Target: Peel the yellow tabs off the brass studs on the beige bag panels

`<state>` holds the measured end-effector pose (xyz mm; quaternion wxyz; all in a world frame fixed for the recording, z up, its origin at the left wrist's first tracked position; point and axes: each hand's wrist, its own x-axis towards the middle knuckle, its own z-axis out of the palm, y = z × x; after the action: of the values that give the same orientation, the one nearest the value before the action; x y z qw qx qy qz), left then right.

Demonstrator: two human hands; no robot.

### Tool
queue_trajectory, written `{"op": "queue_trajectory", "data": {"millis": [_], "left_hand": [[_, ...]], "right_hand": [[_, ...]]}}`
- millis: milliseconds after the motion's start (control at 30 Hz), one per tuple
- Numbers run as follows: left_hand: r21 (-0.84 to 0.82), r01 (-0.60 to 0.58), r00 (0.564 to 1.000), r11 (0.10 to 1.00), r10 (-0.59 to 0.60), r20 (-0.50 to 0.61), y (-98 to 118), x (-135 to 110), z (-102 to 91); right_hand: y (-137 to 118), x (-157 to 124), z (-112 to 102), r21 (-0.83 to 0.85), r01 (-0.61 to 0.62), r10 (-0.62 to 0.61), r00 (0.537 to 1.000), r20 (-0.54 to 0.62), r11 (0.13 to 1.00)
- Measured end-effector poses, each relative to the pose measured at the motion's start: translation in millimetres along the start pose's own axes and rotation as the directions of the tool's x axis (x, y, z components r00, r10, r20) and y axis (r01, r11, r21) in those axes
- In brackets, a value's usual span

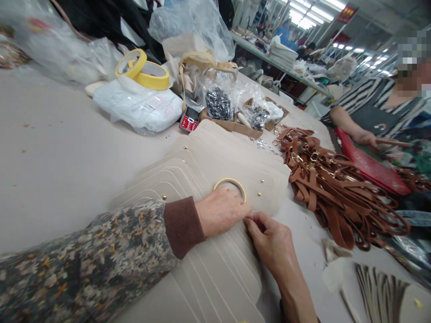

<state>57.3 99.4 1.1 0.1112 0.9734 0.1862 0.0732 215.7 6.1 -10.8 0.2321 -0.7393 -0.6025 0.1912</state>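
A fanned stack of beige leather flaps point(215, 166) with small brass studs lies across the table. My left hand point(220, 211) is closed over a thin roll of yellow tape point(232, 183) resting on the top flap. Just beside it, my right hand point(269, 240) pinches thumb and forefinger at the flap's edge, where the tape's end seems to be; what sits in the pinch is too small to make out.
A heap of brown leather straps point(330, 188) lies to the right. Yellow tape rolls point(148, 72), plastic bags, a red phone point(189, 120) and boxes of metal hardware point(232, 114) stand behind. A person in stripes point(380, 112) works at the far right beside a red piece point(370, 166).
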Motion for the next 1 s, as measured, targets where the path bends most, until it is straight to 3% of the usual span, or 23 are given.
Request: {"op": "queue_trajectory", "data": {"millis": [133, 200, 333, 533, 700, 800, 933, 1000], "left_hand": [[-0.002, 0.005, 1.000, 1.000, -0.005, -0.021, -1.0, 0.0, 0.7], [0.004, 0.002, 1.000, 1.000, -0.001, -0.015, -0.9, 0.0, 0.1], [0.016, 0.002, 1.000, 1.000, -0.001, -0.021, -0.6, -0.2, 0.0], [0.003, 0.004, 1.000, 1.000, -0.004, -0.020, -0.8, -0.3, 0.7], [-0.013, -0.009, 1.000, 1.000, 0.009, -0.030, -0.9, 0.4, 1.0], [-0.030, -0.021, 0.996, 0.999, 0.019, -0.093, -2.4, 0.2, 0.5], [-0.116, -0.055, 0.977, 0.992, 0.030, -0.211, -6.5, -0.4, -0.2], [-0.142, -0.068, 0.966, 0.987, 0.029, -0.257, -9.0, -0.6, 1.3]], "right_hand": [[8.9, -2.5, -1.9, -0.038, -0.067, 0.064, 0.995, -0.076, 0.997], [15.6, -5.2, -5.4, 0.032, -0.106, 0.107, 0.993, -0.043, 0.994], [20.3, -12.2, -9.2, 0.109, -0.014, 0.012, 1.000, 0.016, 0.994], [13.0, -14.9, 4.8, -0.061, 0.104, -0.112, 0.985, -0.131, 0.993], [5.8, -6.3, 10.4, -0.168, 0.022, -0.045, 0.990, -0.135, 0.986], [2.6, -1.6, 5.9, -0.142, -0.048, 0.037, 0.996, -0.077, 0.989], [4.5, -0.6, -3.9, 0.000, -0.057, 0.056, 0.990, 0.130, 0.998], [6.3, -1.5, -7.7, 0.081, -0.057, 0.047, 0.991, 0.123, 0.995]]}}
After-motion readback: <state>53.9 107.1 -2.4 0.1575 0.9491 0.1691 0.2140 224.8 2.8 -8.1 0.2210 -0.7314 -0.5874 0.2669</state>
